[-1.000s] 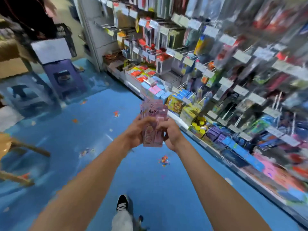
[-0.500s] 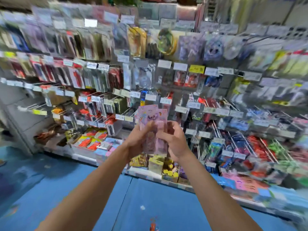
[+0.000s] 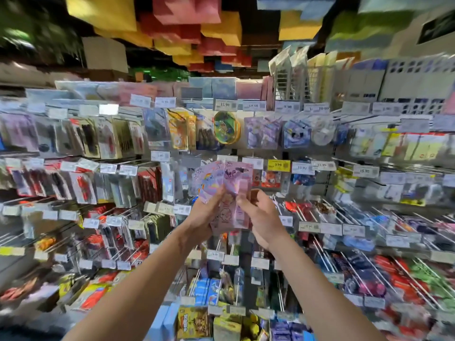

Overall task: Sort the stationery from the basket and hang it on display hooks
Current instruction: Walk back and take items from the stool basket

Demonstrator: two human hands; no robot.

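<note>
STOCKING THE WALL: A person faces a stationery wall (image 3: 73,143), both hands raised at its middle rows. The left hand (image 3: 205,214) grips the lower part of a fan of pink packs (image 3: 227,178), fingers curled round them. The right hand (image 3: 262,219) pinches the fan's lower right edge. At least 2 packs show, long axes upright and tops leaning slightly left; any hang-holes are too blurred to make out. The hooks (image 3: 327,210) lie straight ahead beyond the packs, prongs pointing back toward the person, so the likely move is a forward push with the top edge leading. The right hand looks nearer the thinly filled prongs at lower right, while rows to the left hang full. A yellow tag (image 3: 278,165) sits just right of the packs' tops. No basket is in view.
</note>
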